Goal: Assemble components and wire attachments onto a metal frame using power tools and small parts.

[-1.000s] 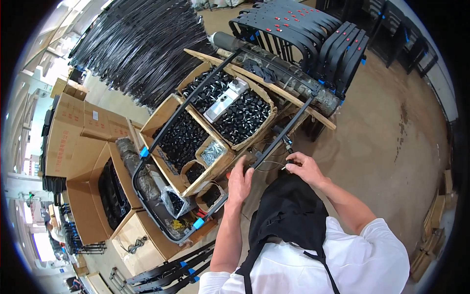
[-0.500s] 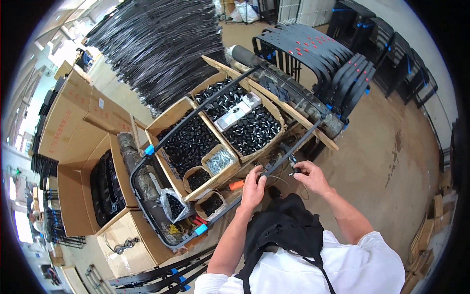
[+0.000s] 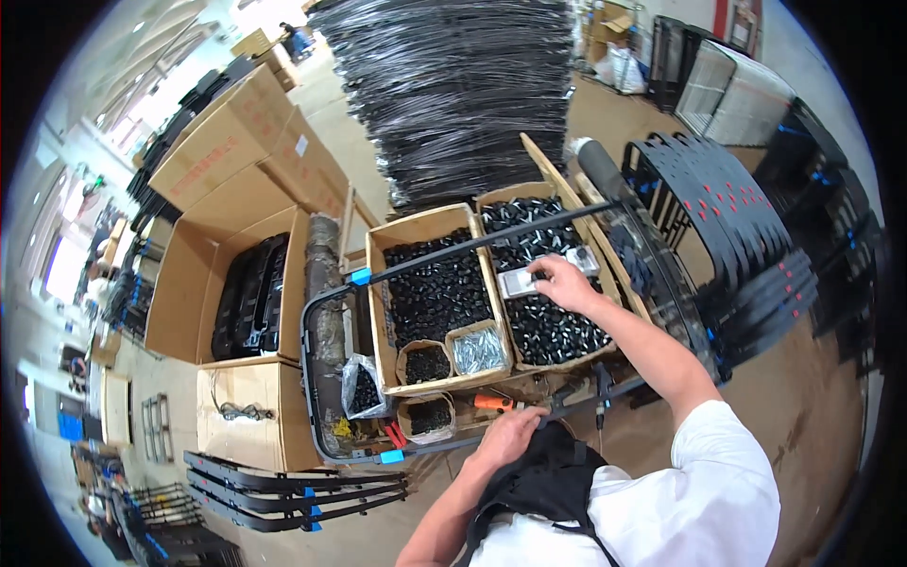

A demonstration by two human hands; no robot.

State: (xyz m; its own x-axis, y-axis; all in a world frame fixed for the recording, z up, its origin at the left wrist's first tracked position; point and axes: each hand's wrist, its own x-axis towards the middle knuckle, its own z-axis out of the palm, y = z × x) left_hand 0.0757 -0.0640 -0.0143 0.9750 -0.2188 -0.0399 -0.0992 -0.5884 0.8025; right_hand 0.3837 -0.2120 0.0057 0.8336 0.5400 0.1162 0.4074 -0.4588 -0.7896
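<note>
A long black tubular frame [image 3: 442,249] with blue tape patches lies across the parts boxes. My left hand [image 3: 510,437] is closed around its near rail, close to my body. Over the right-hand wooden box [image 3: 551,363], full of black plastic pieces with shiny metal, my right hand [image 3: 564,283] reaches out. Its fingers are pinched at a pale grey tray [image 3: 516,284] resting on those pieces; what they hold, if anything, is too small to make out. A pistol-shaped power tool [image 3: 603,395] stands by the near rail, right of my left hand. An orange-handled tool [image 3: 493,403] lies just beyond that hand.
The left wooden box [image 3: 376,312] holds black pieces, with a small carton of silvery screws [image 3: 478,350] inside. An open cardboard box [image 3: 179,312] stands left, a tall stack of black rods [image 3: 453,104] behind. Black curved frames [image 3: 727,203] crowd the right; more [image 3: 283,491] lie front left.
My right hand has left the power tool beside the near rail and moved forward to the grey tray. My left hand stays on the rail. The whole view has turned.
</note>
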